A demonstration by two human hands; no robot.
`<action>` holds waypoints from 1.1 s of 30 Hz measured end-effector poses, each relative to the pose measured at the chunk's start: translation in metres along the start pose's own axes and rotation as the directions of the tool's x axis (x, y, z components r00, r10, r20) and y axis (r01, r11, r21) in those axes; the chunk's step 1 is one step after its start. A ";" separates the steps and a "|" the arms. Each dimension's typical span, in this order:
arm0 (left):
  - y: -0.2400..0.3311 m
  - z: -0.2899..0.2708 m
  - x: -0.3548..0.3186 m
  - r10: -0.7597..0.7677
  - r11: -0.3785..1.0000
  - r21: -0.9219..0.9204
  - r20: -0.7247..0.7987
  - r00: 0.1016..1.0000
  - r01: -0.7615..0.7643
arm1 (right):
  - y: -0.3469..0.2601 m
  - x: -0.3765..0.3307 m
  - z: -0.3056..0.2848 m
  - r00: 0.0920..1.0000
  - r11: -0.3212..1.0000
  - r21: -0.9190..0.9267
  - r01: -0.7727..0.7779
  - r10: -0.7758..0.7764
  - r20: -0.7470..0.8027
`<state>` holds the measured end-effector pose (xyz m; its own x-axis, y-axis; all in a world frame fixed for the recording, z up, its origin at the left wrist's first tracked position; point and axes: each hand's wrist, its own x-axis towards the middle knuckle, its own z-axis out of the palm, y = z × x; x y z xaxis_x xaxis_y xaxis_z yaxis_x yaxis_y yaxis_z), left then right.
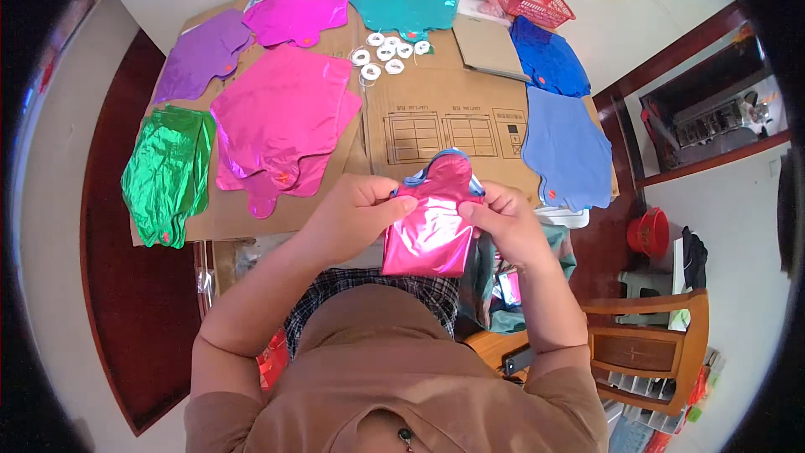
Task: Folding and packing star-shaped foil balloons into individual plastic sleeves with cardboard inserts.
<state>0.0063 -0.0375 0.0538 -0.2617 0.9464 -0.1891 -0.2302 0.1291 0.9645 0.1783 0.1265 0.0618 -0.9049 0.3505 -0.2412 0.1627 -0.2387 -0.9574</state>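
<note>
Both my hands hold a folded bundle of flat foil balloons (429, 239) over the near edge of the table. Its front is shiny deep pink with a rounded tab at the top, and blue foil edges show behind. My left hand (362, 211) pinches the left upper side, thumb on the front. The right upper side is gripped by my right hand (510, 222) in the same way; the fingers behind the foil are partly hidden. Nearest on the left lies a pile of pink foil balloons (281, 113). A light blue pile (570, 147) lies on the right.
Flattened cardboard (402, 105) covers the table. Around it lie green (168, 168), purple (201, 50), magenta (300, 10), teal (405, 4) and dark blue foil piles (549, 59). Several white ribbon rolls (386, 52) sit near a red basket (532, 0). A wooden chair (646, 348) stands at right.
</note>
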 end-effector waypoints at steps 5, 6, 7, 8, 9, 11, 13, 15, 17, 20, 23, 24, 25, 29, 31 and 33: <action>0.008 -0.005 0.000 -0.108 0.994 0.002 0.039 0.993 0.108 | 0.030 -0.004 -0.005 0.994 0.991 0.077 0.107 -0.106 -0.017; 0.014 -0.005 -0.001 -0.145 0.986 -0.070 0.076 0.986 0.151 | 0.029 -0.005 -0.005 0.991 0.988 0.073 0.134 -0.134 -0.014; 0.017 -0.006 -0.001 -0.126 0.976 -0.164 0.125 0.984 0.146 | 0.027 -0.006 -0.004 0.987 0.984 0.069 0.162 -0.161 -0.011; 0.020 -0.007 -0.002 -0.103 0.956 -0.256 0.173 0.980 0.145 | 0.027 -0.006 -0.006 0.984 0.980 0.085 0.179 -0.178 -0.014; 0.023 -0.007 -0.001 -0.072 0.927 -0.345 0.219 0.973 0.146 | 0.024 -0.006 -0.005 0.980 0.975 0.100 0.197 -0.196 -0.018; 0.029 -0.001 -0.003 -0.080 0.944 -0.304 0.161 0.984 0.127 | 0.011 -0.009 -0.001 0.973 0.964 0.141 0.226 -0.230 0.015; 0.029 -0.001 -0.003 -0.029 0.963 -0.259 0.177 0.984 0.074 | 0.009 -0.011 -0.004 0.959 0.939 0.237 0.251 -0.274 0.067; 0.021 -0.011 -0.001 0.074 0.977 -0.213 0.269 0.960 -0.016 | 0.014 -0.009 -0.009 0.928 0.897 0.342 0.280 -0.344 0.144; 0.017 -0.015 0.001 0.107 0.958 -0.287 0.294 0.950 -0.019 | 0.023 -0.006 -0.020 0.929 0.884 0.408 0.227 -0.322 0.180; 0.018 -0.014 0.002 0.123 0.930 -0.368 0.282 0.952 -0.011 | 0.019 0.000 -0.025 0.921 0.903 0.368 0.221 -0.317 0.226; 0.020 -0.004 0.002 0.041 0.978 -0.208 0.106 0.994 -0.018 | 0.001 -0.002 -0.023 0.873 0.933 0.118 0.340 -0.360 0.328; 0.020 0.000 0.002 0.008 0.993 -0.115 0.014 1.000 -0.006 | -0.003 -0.005 -0.020 0.873 0.926 0.042 0.376 -0.368 0.319; 0.020 0.001 0.002 0.011 0.983 -0.185 -0.015 1.000 -0.013 | -0.007 -0.010 -0.015 0.872 0.912 -0.035 0.408 -0.378 0.312; 0.016 -0.004 0.006 -0.035 0.931 -0.365 -0.067 0.997 0.008 | -0.022 -0.013 -0.008 0.807 0.555 -0.592 0.583 -0.475 0.350; 0.011 -0.005 0.009 -0.061 0.912 -0.409 -0.052 0.997 0.035 | -0.016 -0.012 0.001 0.700 0.252 -0.764 0.594 -0.631 0.335; 0.009 -0.002 0.012 -0.064 0.895 -0.445 -0.037 0.997 0.041 | -0.006 -0.004 -0.006 0.578 0.051 -0.791 0.609 -0.712 0.399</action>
<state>-0.0008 -0.0256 0.0598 -0.2808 0.9247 -0.2570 -0.6334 0.0226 0.7735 0.1831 0.1319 0.0678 -0.7958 0.0112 0.6054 -0.2321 0.9178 -0.3220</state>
